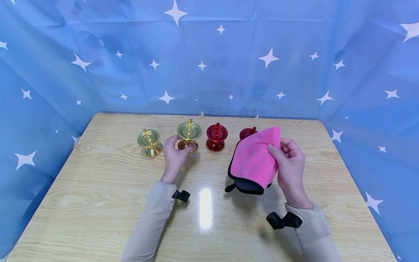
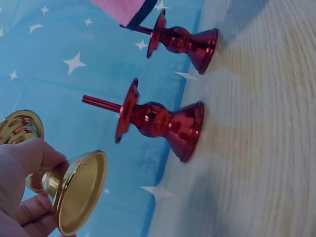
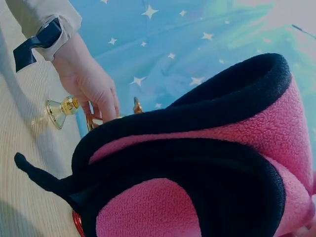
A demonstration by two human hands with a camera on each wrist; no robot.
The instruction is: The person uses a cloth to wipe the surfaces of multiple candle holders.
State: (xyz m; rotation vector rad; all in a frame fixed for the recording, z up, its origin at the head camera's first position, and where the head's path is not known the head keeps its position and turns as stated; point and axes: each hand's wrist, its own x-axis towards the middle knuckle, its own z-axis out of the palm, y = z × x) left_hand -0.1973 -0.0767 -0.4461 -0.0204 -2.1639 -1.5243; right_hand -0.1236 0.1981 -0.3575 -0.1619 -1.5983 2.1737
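My left hand [image 1: 174, 153] grips a gold candlestick [image 1: 189, 131] by its lower part, thumb and fingers around it. In the left wrist view the candlestick's hollow base [image 2: 85, 195] faces the camera, tilted and raised off the table. With thumb and fingers, my right hand [image 1: 291, 165] pinches the upper right corner of a pink fleecy cloth [image 1: 256, 156] edged in black. Folded over, the cloth hangs in front of a red candlestick [image 1: 247, 133], hiding most of it in the head view. A small black loop [image 1: 230, 187] dangles at the cloth's lower left.
Another gold candlestick [image 1: 150, 140] stands left of my left hand. Between the hands, a red candlestick [image 1: 216, 134] stands upright. The wooden table [image 1: 98, 174] has a blue star-patterned curtain [image 1: 203, 83] behind it and at its sides.
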